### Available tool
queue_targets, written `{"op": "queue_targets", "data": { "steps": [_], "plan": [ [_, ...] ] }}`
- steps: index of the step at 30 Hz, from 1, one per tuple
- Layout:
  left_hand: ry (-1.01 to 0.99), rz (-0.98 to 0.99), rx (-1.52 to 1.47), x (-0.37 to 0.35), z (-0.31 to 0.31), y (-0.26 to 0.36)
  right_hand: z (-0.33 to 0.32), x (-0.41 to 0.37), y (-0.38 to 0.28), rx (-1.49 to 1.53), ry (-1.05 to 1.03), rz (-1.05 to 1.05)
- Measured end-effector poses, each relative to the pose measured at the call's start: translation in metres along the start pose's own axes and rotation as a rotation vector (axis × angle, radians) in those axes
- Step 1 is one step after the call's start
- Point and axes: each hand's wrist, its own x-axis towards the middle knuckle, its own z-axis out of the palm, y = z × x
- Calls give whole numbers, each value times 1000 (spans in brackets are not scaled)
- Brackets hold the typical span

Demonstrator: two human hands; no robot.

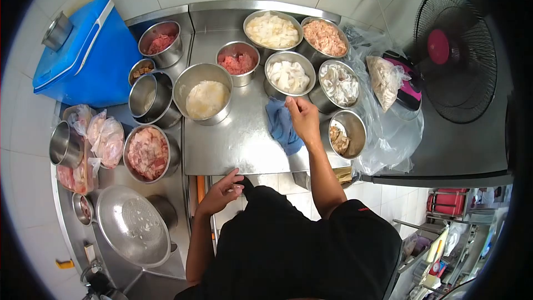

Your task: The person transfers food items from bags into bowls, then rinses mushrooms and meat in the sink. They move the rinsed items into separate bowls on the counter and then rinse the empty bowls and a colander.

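Observation:
My right hand reaches over the steel table, thumb and index finger pinched together by the near rim of a pot of white pieces; anything between the fingertips is too small to make out. Beside and partly under that hand lies a crumpled blue cloth. To its right stands a pot with a little brown food. My left hand hovers at the table's front edge, fingers loosely bent and apart, holding nothing visible, next to a black strap.
Several steel pots stand around, including one with pale liquid and one with raw meat. A blue cooler is back left, a large steel basin front left. Plastic bags and a black fan are right.

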Motion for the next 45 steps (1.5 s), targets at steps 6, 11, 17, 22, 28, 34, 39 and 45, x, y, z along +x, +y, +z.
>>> {"op": "queue_targets", "data": {
  "steps": [6, 11, 17, 22, 28, 34, 39, 45],
  "plan": [
    [36, 25, 39, -7, -7, -27, 12, 22, -8, 56, -230, 52],
    [84, 52, -38, -19, -4, -22, 23, 31, -19, -145, -543, -19],
    [165, 25, -56, -30, -7, -32, 1, 180, -48, -690, -270, -479],
    [166, 20, -55, -25, -11, -29, 40, 292, -22, -1173, -695, -462],
    [153, -75, -125, -19, -17, -16, 76, 300, 22, -1415, -632, -429],
    [117, 85, -82, -2, -22, -9, 77, 287, 18, -1302, -511, -483],
    [136, 81, -87, -5, -20, -5, 64, 300, 12, -1183, -546, -576],
    [163, -15, -97, -15, -18, -19, 42, 352, 14, -992, -756, -498]
  ]
}}
